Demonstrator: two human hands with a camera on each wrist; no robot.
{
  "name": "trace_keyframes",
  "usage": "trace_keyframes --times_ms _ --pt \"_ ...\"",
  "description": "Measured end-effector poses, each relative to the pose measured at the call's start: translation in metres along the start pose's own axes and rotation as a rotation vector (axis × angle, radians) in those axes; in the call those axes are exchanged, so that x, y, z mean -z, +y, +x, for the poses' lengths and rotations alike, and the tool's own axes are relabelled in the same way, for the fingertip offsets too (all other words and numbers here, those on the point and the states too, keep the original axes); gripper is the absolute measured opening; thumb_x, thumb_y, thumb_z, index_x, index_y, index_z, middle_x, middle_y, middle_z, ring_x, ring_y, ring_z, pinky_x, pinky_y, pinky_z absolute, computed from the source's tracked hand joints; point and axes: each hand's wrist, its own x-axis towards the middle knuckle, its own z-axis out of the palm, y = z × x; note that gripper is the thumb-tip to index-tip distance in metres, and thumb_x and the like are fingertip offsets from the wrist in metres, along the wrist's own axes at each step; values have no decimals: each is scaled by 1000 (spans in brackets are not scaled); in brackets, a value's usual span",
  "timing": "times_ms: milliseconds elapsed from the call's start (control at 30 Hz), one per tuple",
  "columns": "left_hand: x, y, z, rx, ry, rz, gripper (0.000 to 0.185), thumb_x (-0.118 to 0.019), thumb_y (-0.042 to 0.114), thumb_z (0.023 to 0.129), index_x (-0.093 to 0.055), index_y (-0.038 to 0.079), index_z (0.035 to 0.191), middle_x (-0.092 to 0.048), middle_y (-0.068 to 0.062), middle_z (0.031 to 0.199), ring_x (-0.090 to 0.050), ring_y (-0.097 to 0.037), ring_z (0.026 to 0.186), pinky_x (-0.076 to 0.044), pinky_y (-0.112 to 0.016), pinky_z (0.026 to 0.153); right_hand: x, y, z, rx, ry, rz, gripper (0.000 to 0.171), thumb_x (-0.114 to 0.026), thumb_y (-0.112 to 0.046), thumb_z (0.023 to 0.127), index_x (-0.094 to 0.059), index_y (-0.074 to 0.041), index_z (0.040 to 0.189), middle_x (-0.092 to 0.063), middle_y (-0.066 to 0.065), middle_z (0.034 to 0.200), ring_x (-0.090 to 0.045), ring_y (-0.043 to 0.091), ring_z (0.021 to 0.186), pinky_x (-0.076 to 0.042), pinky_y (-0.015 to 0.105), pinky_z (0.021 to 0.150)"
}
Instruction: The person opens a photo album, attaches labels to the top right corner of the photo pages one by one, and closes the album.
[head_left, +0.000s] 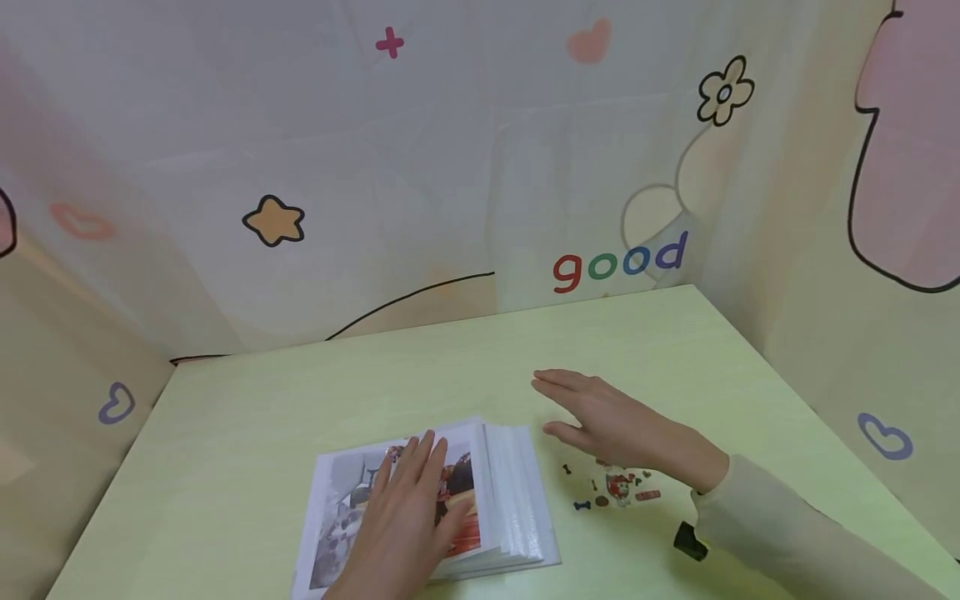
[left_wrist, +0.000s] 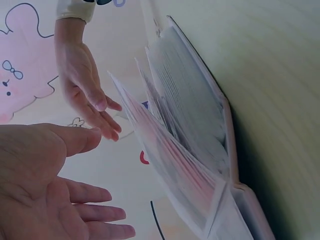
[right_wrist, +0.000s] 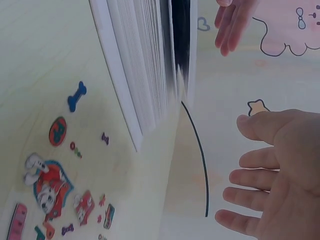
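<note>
A photo album [head_left: 517, 500] lies on the table, its clear-sleeved pages fanned toward the right. Two printed photos show on the side facing up. My left hand [head_left: 408, 521] is over these photos with fingers straight, and in the left wrist view its palm [left_wrist: 30, 185] shows nothing held. To the right of the album, my right hand [head_left: 603, 417] hovers with fingers extended and thumb apart. Its palm [right_wrist: 290, 175] is bare in the right wrist view. Below that hand is a group of small colourful stickers [head_left: 618, 487], with a cartoon dog [right_wrist: 50, 187] and a blue bone [right_wrist: 76, 96] among them.
A small black object [head_left: 690, 542] sits near the right sleeve [head_left: 780, 525]. The pale green table [head_left: 247, 417] meets a printed cloth backdrop [head_left: 420, 183] at the back and both sides.
</note>
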Motion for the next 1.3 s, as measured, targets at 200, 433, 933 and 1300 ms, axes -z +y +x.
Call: trace_keyframes --times_ms 200,433,933,1300 --pt "-1 6 5 -36 22 -12 67 -68 36 99 -49 -4 149 -44 -21 157 -38 -41 147 -26 -63 118 4 10 -11 -53 2 6 58 -65 -25 104 -48 4 151 -46 19 157 -45 39 143 -39 56 112" --pt "-4 15 11 -49 15 -30 67 -71 34 97 -50 -6 148 -45 -23 156 -39 -41 146 -28 -62 118 5 22 -23 -83 18 16 55 -66 -21 103 -51 5 148 -49 20 154 -47 42 140 -40 58 111" --pt "-16 41 26 -110 -6 30 69 -72 38 97 -50 -3 148 -47 -20 156 -42 -38 145 -33 -55 117 2 37 -43 -93 38 20 49 -70 -13 99 -57 7 142 -55 23 147 -52 44 134 -45 56 106" --pt "-32 62 41 -112 -66 31 67 -69 39 99 -50 -2 149 -48 -20 155 -43 -39 144 -37 -50 116 -9 42 -50 -135 20 -53 45 -81 -14 91 -68 2 130 -68 18 128 -63 38 119 -54 51 97"
